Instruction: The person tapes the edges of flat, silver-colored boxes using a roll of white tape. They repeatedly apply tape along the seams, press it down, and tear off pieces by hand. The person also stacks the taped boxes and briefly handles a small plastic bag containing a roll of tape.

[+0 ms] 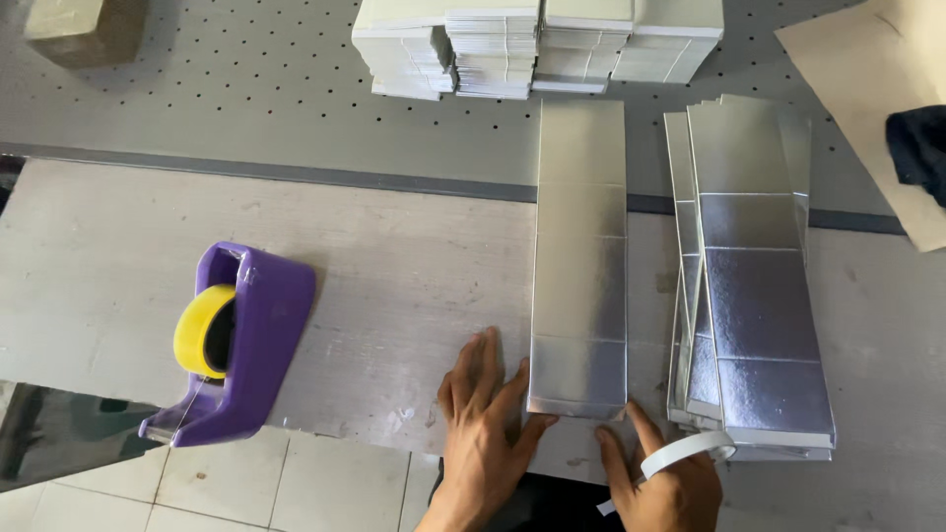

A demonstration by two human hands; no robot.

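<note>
A long silver folded card sleeve (579,266) lies lengthwise on the grey worktop (394,266). My left hand (485,424) rests flat on the table with its thumb against the sleeve's near left corner. My right hand (662,483) touches the near right corner with a fingertip. A strip of white tape (685,453) loops over the right hand's fingers. To the right lies a stack of similar silver sleeves (749,305).
A purple tape dispenser (241,345) with a yellow roll sits at the table's left near edge. Piles of flat silver cards (537,44) stand at the back on a perforated surface. Brown cardboard (887,108) lies at the far right. Tiled floor shows below.
</note>
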